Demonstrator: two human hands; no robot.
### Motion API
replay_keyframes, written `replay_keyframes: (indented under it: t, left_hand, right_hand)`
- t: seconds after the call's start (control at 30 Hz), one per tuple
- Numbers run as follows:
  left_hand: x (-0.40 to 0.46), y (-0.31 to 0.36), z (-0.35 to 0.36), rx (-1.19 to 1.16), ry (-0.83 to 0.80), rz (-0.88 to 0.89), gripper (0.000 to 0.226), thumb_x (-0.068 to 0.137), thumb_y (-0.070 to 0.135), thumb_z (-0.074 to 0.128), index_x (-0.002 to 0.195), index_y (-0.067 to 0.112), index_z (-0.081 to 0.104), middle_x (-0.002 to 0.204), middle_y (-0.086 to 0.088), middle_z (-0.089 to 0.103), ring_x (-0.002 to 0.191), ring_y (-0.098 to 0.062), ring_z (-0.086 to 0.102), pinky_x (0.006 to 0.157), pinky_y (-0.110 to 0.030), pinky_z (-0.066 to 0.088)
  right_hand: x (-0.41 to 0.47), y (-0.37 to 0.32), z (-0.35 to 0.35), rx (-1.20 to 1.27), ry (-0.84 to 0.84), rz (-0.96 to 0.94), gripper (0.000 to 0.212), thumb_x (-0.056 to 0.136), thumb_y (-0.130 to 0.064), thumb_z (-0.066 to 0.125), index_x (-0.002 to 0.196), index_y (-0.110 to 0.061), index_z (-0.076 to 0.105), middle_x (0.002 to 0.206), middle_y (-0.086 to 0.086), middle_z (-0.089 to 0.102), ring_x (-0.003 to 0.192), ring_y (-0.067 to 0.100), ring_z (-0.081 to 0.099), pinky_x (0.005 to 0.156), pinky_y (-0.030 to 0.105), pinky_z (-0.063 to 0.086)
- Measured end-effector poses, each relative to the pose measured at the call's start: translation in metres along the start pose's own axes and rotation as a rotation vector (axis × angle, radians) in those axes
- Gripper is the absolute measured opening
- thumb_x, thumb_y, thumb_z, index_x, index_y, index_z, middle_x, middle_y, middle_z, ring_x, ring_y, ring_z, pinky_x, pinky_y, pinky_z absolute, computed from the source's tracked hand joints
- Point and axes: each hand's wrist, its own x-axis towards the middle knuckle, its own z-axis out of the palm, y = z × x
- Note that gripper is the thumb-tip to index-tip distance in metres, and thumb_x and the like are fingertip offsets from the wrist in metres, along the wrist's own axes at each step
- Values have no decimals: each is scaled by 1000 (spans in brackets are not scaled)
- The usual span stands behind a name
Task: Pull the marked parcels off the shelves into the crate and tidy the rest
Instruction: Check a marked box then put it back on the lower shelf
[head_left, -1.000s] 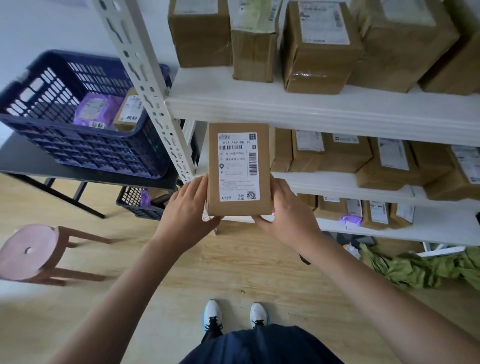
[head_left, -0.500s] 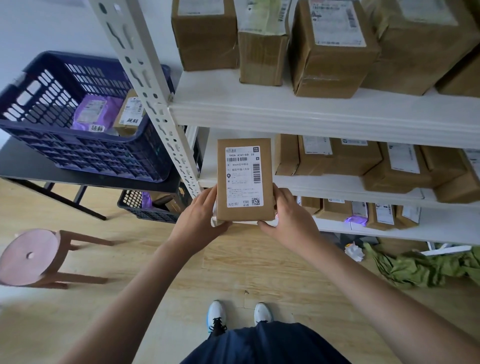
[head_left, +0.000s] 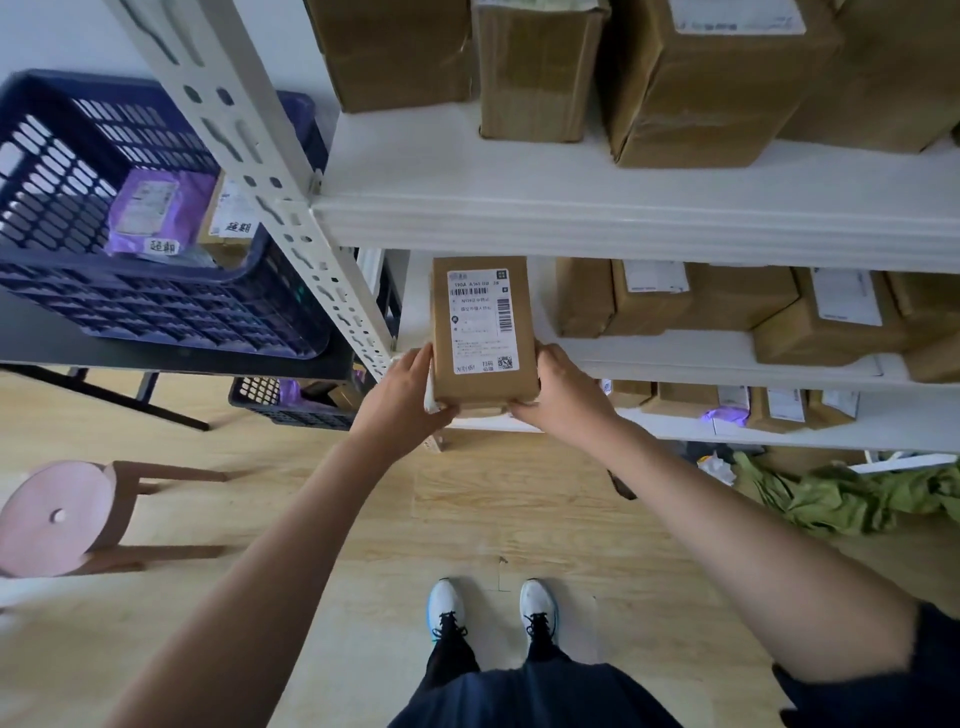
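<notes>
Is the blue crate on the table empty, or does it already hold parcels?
Not empty. The blue crate holds a purple parcel and a brown box beside it.

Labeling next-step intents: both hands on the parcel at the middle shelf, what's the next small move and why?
Probably slide the parcel further onto the middle shelf. Left hand and right hand grip its near end, its far end is over the empty left spot, and its label shows no handwritten mark.

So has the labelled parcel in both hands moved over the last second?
Yes. The parcel has gone forward onto the middle shelf, beside the white upright.
</notes>
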Motion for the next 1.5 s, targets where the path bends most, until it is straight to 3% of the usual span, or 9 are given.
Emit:
replay_keyframes:
  t: [0.2,0.33,0.47,0.63,0.87,0.97,1.23,1.37,1.5]
  left_hand:
    - [44,-11,-4,-6,-23,-58,77,81,36,78,145,15,40,136,-7,52,120,-26,52,97,-42,49]
    - [68,-14,-11,-38,41,-92,59,81,28,78,131,12,51,119,-6,60,104,-24,59,89,-41,53]
    - [75,-5,-12,-78,97,-183,44,84,23,74,121,11,53,109,-7,63,98,-26,62,83,-40,54]
    - [35,14,-2,27,92,-317,53,93,29,64,134,4,43,120,-14,61,105,-33,61,86,-45,52]
    - [-17,55,46,44,-119,-188,35,94,36,59,117,10,59,108,-5,64,98,-24,62,77,-33,50]
    - [-9,81,60,36,-154,-133,44,95,37,58,129,10,56,123,-7,63,106,-24,62,87,-36,53]
    - [52,120,73,-87,-166,-104,56,96,30,60,144,10,43,139,-8,53,124,-25,54,102,-41,47]
    - [88,126,73,-48,-117,-103,55,95,29,61,143,8,41,134,-14,57,120,-30,57,95,-42,50]
    - [118,135,73,-78,-43,-111,39,93,30,62,123,8,52,112,-13,66,99,-31,65,79,-42,56]
  right_hand:
    - [44,0,2,23,12,36,79,84,-43,76,147,-17,37,132,4,50,98,23,64,78,37,55]
    - [69,-5,2,144,35,49,82,78,-47,75,146,-26,34,123,0,58,99,19,66,81,43,59]
    - [82,-8,-5,123,38,63,80,81,-43,74,147,-21,34,123,3,59,98,21,65,82,43,59]
    - [41,5,-14,25,-27,71,87,91,-38,70,159,-18,17,146,9,47,108,27,62,83,42,57]
    - [-21,63,-23,32,2,140,76,93,-45,64,155,-21,27,145,5,44,106,23,62,88,46,55]
    - [-32,83,-34,77,14,176,77,93,-41,67,155,-18,28,143,5,44,107,22,60,87,46,56]
    - [-12,100,-53,50,52,114,66,97,-39,60,153,-19,33,146,1,45,66,13,67,66,39,61]
    - [13,98,-58,45,37,89,68,97,-41,59,154,-17,33,141,4,55,92,18,66,79,42,58]
    - [32,96,-59,93,76,103,64,96,-42,60,149,-14,40,131,5,62,109,25,62,90,45,54]
